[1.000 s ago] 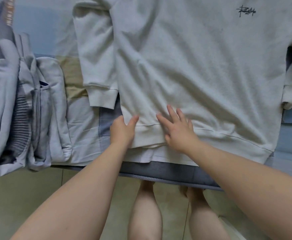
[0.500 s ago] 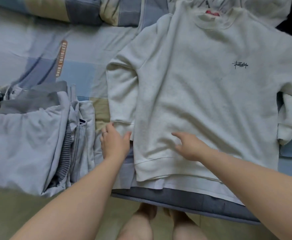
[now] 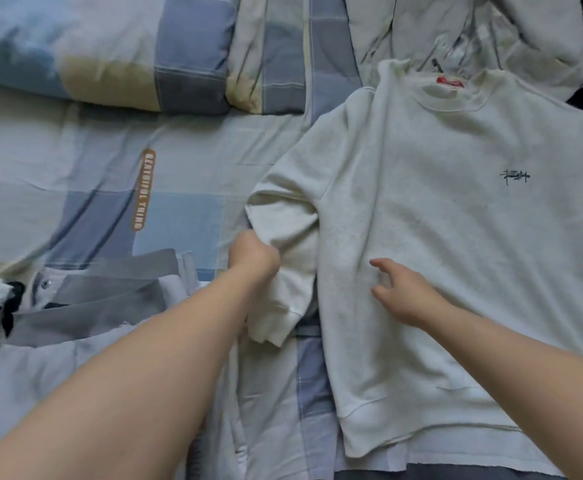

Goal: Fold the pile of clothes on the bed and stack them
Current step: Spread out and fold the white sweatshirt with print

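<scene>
A pale grey sweatshirt (image 3: 456, 237) lies front up on the bed, neck away from me, with a small dark logo on the chest and a red label in the collar. Its left sleeve (image 3: 283, 265) is doubled back beside the body. My left hand (image 3: 253, 256) grips that sleeve at its outer edge, fingers curled into the cloth. My right hand (image 3: 401, 289) hovers over or lightly touches the sweatshirt's body, fingers spread and loosely bent. A stack of folded grey and light blue clothes (image 3: 86, 306) sits at the left.
The bed (image 3: 75, 174) has a blue, grey and beige checked sheet. Pillows (image 3: 110, 57) in the same pattern lie along the far side. More pale clothing (image 3: 473, 32) is heaped behind the sweatshirt's collar. The bed's near edge runs along the bottom right.
Both hands left the sweatshirt's hem and moved up. My left hand took hold of the left sleeve; my right hand moved up the body. The view tilted up toward the pillows.
</scene>
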`<control>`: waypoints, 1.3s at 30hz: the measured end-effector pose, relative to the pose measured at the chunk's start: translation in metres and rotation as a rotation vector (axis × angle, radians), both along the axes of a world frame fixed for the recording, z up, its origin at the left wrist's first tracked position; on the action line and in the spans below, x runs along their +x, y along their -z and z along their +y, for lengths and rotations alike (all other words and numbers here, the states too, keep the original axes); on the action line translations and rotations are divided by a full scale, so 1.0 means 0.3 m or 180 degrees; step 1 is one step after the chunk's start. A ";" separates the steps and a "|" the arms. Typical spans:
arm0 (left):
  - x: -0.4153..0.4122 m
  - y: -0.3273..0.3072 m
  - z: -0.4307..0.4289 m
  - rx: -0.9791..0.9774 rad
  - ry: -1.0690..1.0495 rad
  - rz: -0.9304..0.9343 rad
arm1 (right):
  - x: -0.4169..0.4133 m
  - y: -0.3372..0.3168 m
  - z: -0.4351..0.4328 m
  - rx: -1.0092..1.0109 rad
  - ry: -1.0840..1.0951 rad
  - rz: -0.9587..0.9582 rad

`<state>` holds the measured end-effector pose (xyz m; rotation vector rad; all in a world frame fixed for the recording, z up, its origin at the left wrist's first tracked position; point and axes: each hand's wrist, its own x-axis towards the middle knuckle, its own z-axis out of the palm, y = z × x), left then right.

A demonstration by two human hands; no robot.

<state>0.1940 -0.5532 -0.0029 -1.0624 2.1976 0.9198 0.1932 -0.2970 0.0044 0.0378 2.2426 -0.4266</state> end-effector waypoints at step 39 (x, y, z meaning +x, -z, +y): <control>-0.121 0.170 -1.136 -0.0950 -0.1962 0.1231 | -0.288 0.153 -1.268 -0.1789 -0.0367 -0.0099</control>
